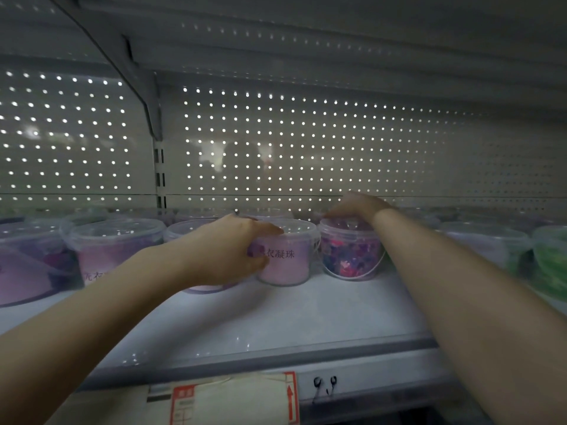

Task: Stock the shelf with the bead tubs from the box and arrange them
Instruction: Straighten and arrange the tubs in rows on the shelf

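Note:
A clear tub of pink beads (287, 259) with a purple printed label stands on the white shelf (276, 320). My left hand (227, 250) grips its left side, thumb over the lid's rim. Right beside it stands a tub of mixed purple and pink beads (351, 256) with a thin wire handle. My right hand (357, 207) lies on top of its lid, fingers reaching over the far edge. Whether those fingers curl round the lid is hidden.
More pink and purple tubs (113, 250) fill the shelf's left side, and green tubs (549, 259) stand at the right. A perforated back panel (306, 148) closes the rear. A cardboard box (233, 400) with a red label sits below the shelf's front edge.

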Available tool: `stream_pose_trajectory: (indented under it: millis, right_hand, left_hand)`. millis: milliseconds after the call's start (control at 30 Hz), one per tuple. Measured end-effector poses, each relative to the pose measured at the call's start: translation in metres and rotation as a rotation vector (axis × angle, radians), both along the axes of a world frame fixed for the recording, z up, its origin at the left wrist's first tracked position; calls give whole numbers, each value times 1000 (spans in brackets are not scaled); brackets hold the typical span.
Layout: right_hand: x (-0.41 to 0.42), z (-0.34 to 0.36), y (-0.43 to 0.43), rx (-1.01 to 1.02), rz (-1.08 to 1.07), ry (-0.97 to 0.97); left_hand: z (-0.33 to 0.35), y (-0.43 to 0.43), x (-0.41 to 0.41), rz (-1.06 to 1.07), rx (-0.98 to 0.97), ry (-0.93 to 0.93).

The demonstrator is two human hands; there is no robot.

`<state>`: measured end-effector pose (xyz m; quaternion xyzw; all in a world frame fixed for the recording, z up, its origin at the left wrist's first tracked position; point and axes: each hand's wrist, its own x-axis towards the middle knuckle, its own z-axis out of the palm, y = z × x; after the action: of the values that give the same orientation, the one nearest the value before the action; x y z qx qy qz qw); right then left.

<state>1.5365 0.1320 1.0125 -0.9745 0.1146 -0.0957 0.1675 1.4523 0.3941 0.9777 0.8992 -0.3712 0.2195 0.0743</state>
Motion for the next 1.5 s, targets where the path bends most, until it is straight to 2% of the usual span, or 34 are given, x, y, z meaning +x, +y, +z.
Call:
stream_pose_trajectory:
  millis: [233, 433, 733, 1000, 1267, 1433, 1500]
  right_hand:
    - [5, -4, -4, 77, 123, -90]
    - [-5, 0, 6, -58, 159, -23]
    - [-61, 21, 23, -84, 218, -175]
    - [-145, 15, -14, -83, 181, -309]
    - [-210, 3, -63, -104, 24, -252]
    - [-222, -18, -69, -204, -103, -198]
    - [-221, -25, -70, -181, -128, -203]
  left_hand:
    - [0, -1, 5, -7, -12, -28]
    - [-2, 0, 8, 12, -14, -29]
    - [-8, -2, -5, 71, 40, -37]
    - [-3, -21, -23, 133, 100, -82]
    - [-3, -40, -34, 49, 104, -50]
    - [-3, -38, -38, 4, 101, -50]
    - [-2, -35, -38, -11, 100, -55]
